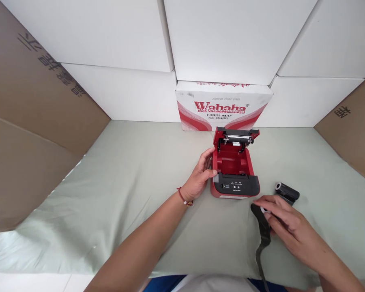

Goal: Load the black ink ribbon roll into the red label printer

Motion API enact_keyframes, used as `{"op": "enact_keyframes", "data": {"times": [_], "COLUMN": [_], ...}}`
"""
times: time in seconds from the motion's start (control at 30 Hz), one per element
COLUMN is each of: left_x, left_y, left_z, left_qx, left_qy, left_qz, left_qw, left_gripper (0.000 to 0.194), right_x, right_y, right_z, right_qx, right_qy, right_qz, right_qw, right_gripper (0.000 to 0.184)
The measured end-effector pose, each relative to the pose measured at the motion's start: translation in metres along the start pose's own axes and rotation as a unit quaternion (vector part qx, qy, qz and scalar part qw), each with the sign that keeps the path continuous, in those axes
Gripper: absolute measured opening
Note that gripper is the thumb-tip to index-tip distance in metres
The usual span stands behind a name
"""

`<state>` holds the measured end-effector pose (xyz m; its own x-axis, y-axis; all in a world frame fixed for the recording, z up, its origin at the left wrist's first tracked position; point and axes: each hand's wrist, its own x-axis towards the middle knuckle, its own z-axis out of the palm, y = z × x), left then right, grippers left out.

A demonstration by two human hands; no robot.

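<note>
A small red and black label printer (235, 186) sits on the cloth with its lid (236, 138) raised, so its red paper compartment (231, 164) shows, with no roll in it. My left hand (199, 176) grips the printer's left side, thumb on the front corner and fingers along the side wall. Right of and in front of the printer, my right hand (284, 217) is closed round a dark roll with a white core (264, 210). A long dark strip (263, 235) hangs loose from that roll toward me. My fingers hide part of the roll.
A second black roll with a white core (287, 191) lies right of the printer, just beyond my right hand. A Wahaha water carton (222, 107) stands behind the printer against white boxes (121, 93). Brown cardboard (33, 121) walls both sides. A pale green cloth (134, 162) covers the table.
</note>
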<state>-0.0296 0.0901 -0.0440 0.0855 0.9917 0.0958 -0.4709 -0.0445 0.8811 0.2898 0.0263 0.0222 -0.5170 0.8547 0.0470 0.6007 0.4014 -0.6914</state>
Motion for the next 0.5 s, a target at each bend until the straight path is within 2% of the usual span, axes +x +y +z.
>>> {"op": "enact_keyframes", "data": {"times": [0.07, 0.13, 0.3, 0.4, 0.5], "left_x": [0.0, -0.001, -0.001, -0.001, -0.001], "left_y": [0.0, 0.001, 0.003, 0.003, 0.003], "left_z": [0.0, 0.0, 0.002, 0.002, 0.003], "left_qx": [0.002, -0.001, -0.008, -0.008, -0.009], "left_qy": [-0.002, -0.001, 0.007, 0.01, 0.01], "left_qz": [-0.001, -0.001, -0.011, -0.015, -0.016], "left_qw": [1.0, 1.0, 1.0, 1.0, 1.0], "left_gripper": [0.08, 0.08, 0.082, 0.082, 0.082], "right_x": [-0.002, -0.003, -0.011, -0.013, -0.008], "right_y": [-0.001, 0.001, 0.026, 0.04, 0.041], "right_z": [-0.001, -0.002, -0.005, -0.01, -0.017], "right_qx": [0.007, -0.011, -0.116, -0.15, -0.182], "right_qy": [-0.007, -0.006, 0.025, -0.021, -0.076], "right_qz": [0.005, 0.038, 0.119, 0.132, 0.103], "right_qw": [1.0, 0.999, 0.986, 0.98, 0.975], "right_gripper": [0.033, 0.032, 0.048, 0.054, 0.046]}}
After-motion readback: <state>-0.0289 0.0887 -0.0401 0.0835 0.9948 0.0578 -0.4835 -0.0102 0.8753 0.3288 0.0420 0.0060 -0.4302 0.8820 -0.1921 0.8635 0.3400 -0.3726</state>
